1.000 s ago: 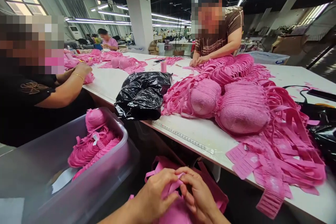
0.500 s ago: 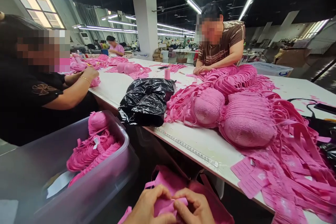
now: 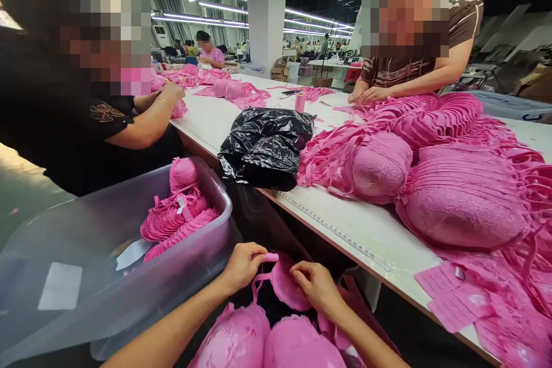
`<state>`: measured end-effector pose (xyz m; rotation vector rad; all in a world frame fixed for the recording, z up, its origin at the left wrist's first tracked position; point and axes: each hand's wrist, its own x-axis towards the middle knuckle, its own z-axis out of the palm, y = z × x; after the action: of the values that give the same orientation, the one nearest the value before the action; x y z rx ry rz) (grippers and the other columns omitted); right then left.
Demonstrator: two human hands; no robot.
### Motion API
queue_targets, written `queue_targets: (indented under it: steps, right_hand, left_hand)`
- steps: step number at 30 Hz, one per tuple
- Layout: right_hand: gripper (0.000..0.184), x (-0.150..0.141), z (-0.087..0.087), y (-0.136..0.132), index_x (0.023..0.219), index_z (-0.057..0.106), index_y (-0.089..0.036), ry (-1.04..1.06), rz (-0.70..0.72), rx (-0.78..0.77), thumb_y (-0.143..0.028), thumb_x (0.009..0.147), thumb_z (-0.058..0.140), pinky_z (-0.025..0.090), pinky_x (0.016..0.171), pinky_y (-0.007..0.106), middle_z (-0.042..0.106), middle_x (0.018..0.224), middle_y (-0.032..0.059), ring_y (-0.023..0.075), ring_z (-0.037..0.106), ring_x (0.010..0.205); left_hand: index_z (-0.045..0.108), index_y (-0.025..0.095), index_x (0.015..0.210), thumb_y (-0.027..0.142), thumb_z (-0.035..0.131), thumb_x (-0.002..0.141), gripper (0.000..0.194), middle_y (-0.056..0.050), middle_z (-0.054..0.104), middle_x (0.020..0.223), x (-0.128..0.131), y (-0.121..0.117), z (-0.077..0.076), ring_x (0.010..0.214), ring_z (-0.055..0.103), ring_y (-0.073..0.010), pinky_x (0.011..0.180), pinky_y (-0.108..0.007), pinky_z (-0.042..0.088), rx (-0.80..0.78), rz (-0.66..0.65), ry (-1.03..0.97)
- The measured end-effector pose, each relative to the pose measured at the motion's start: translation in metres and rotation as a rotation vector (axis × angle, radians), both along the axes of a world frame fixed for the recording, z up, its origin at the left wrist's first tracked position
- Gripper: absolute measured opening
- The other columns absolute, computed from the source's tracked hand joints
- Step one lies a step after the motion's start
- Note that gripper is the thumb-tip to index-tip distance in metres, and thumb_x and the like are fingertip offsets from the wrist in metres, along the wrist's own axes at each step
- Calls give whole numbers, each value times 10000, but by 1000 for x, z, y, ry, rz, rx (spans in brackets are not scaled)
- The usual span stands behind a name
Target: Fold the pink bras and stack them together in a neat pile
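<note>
Your left hand [image 3: 242, 267] pinches one pink strip [image 3: 270, 257] between thumb and fingers, while your right hand [image 3: 318, 286] curls at the edge of one pink cup [image 3: 284, 288], though I cannot tell whether it grips that edge. Two more cups [image 3: 237, 336] sit just below your hands, beside a translucent bin [image 3: 196, 256]. On the white table [image 3: 379, 227] are one black bag [image 3: 267, 146], one thread spool [image 3: 299, 102], and stacked pink bras [image 3: 468, 201] too dense to count.

Black plastic bag [image 3: 267, 146] near pink spool [image 3: 299, 102]; ruler strip [image 3: 328, 226] on white table [image 3: 366, 221]
</note>
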<state>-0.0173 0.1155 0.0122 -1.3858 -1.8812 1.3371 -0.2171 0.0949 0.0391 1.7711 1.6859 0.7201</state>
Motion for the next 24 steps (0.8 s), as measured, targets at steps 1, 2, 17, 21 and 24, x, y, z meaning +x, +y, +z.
queue_targets:
  steps: [1,2,17,21,24]
  right_hand:
    - [188,-6,-9,5,673,646,-154,-32,2,0,-190,755,480,379,503,216,624,613,28,139,560,548]
    - [187,-11,-18,8,661,637,-155,-54,0,-12,-170,749,472,369,489,212,619,584,24,138,559,530]
    - [166,-52,-74,13,517,572,-176,-261,-89,-124,-198,682,576,333,515,242,620,552,33,179,577,589]
    - [157,-52,-76,6,535,579,-159,-213,-94,-97,-97,656,500,331,540,237,625,589,32,165,563,607]
    - [170,-47,-75,3,552,575,-153,-162,-98,-102,-113,674,463,324,521,230,602,567,21,156,538,581]
  left_hand:
    - [721,173,827,245,484,839,248,-23,701,763,1,7,-11,684,608,-148,631,-222,418,23,-57,73]
    - [716,171,808,223,470,841,253,-23,687,735,2,11,-22,668,597,-145,620,-224,413,44,-120,157]
    - [644,180,811,125,387,866,268,-37,615,726,-15,-15,-71,684,543,-156,630,-259,410,261,-272,396]
    - [605,161,818,109,421,844,193,-43,589,704,-14,-7,-77,655,513,-176,595,-292,379,400,-369,551]
    - [563,145,803,115,423,845,149,-47,559,694,-13,-4,-78,625,483,-176,555,-304,345,502,-502,654]
